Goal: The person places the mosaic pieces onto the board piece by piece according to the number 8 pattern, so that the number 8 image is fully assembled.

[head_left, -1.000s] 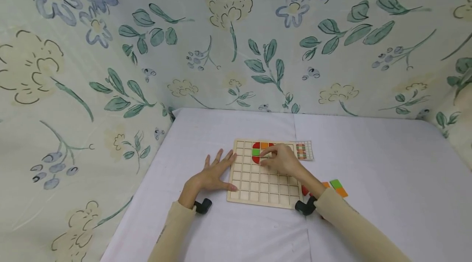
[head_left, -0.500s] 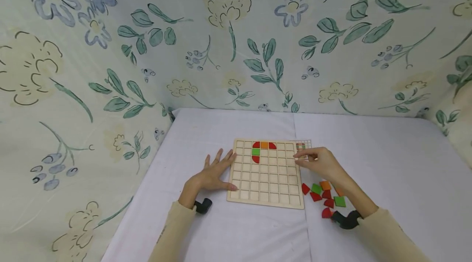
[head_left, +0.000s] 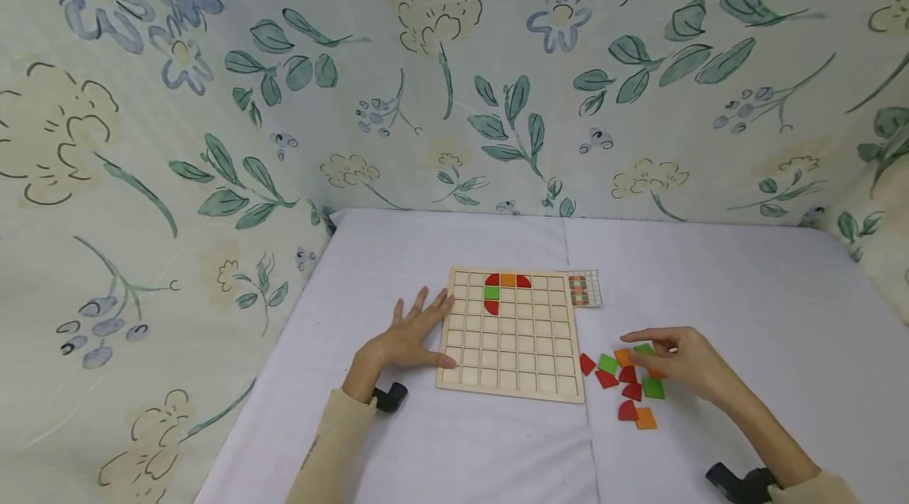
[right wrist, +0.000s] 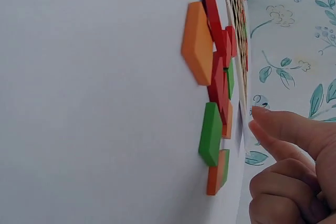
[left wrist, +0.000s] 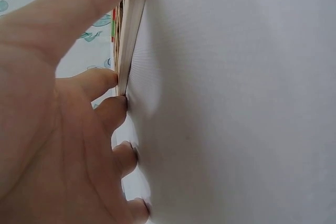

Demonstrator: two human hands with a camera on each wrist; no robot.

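A wooden grid board (head_left: 525, 346) lies on the table. Near its far edge sit a red quarter-round tile (head_left: 493, 281), an orange square tile (head_left: 507, 281) and another red tile (head_left: 524, 281). Below the leftmost come a green square tile (head_left: 491, 293) and one more red tile (head_left: 491, 308). My left hand (head_left: 408, 338) rests spread along the board's left edge, thumb and fingertips at its rim. My right hand (head_left: 687, 362) hovers over loose tiles at the right, thumb and index finger parted with nothing between them. The right wrist view shows its other fingers bent.
Several red, green and orange tiles lie right of the board, among them an orange square (head_left: 645, 419) and a green square (head_left: 653, 388). A small printed pattern card (head_left: 585, 289) sits by the board's far right corner. Floral cloth (head_left: 440, 94) hangs behind the table.
My right hand has left the board's far rows and moved right and nearer, over the loose tiles. A red tile shows where its fingers were. My left hand has stayed put.
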